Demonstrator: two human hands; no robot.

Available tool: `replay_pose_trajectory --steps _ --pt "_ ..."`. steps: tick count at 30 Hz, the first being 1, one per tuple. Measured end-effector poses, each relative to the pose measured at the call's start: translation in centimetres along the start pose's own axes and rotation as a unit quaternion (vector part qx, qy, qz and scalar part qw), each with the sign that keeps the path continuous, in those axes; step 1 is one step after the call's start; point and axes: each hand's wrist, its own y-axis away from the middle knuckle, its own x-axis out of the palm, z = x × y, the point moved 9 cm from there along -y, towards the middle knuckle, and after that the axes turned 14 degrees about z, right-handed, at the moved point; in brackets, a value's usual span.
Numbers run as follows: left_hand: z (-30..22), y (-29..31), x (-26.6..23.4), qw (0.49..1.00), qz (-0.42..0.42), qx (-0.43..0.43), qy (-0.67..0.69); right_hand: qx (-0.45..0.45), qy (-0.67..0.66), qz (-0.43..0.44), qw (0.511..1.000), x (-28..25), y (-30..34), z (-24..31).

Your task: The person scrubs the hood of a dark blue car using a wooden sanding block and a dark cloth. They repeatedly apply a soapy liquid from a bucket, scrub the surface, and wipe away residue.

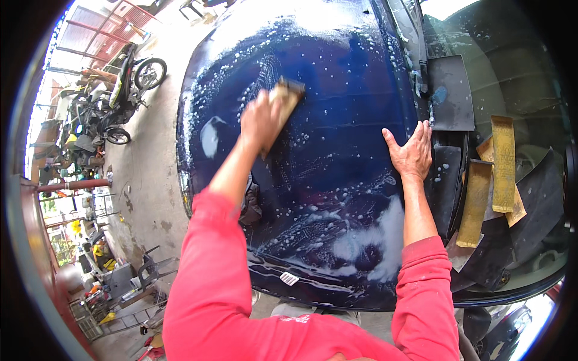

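Note:
A dark blue car hood (343,132), wet and streaked with white suds, spreads out before me. My left hand (260,119) is closed round a long tan sanding block (285,103), held slantwise against the hood's surface. The block's underside is hidden. My right hand (413,151) lies flat near the hood's right edge, fingers stretched out and holding nothing. Beside my left forearm sits a dark, crumpled-looking thing (251,204), partly covered by my sleeve.
On the windshield (487,66) rest a dark sheet (450,93), several more dark sheets (533,192) and two yellowish strips (503,165), (474,201). A motorcycle (120,90) stands on the concrete floor (144,174) at left. Lower left holds a metal ladder (129,322) and clutter.

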Motion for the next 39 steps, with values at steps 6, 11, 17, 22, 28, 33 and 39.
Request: replay_pose_trajectory --steps 6,11,17,22,28,33,39 --pt "4.2 -3.2 1.4 0.999 0.046 -0.025 0.002 0.004 0.016 0.005 1.000 0.5 -0.3 -0.2" --pt "8.1 -13.1 -1.3 0.965 0.038 -0.211 0.153 0.006 0.006 0.000 1.000 0.6 -0.3 -0.4" --pt "-0.5 2.9 -0.4 0.968 0.085 -0.099 0.213 0.020 0.016 0.019 0.999 0.3 -0.4 -0.2" --pt "5.9 -11.3 0.9 0.977 0.039 -0.157 0.140 -0.013 0.010 -0.019 1.000 0.5 -0.3 -0.3" --pt "3.1 -12.0 0.8 0.991 0.062 0.080 -0.084 -0.001 0.005 -0.011 1.000 0.1 -0.3 -0.2" --pt "6.3 2.2 4.9 0.942 0.193 -0.098 0.255 0.012 0.007 0.008 1.000 0.1 -0.2 -0.1" --pt "13.6 -15.8 3.1 0.960 0.048 -0.222 0.166 0.010 0.007 0.002 1.000 0.7 -0.4 -0.7"
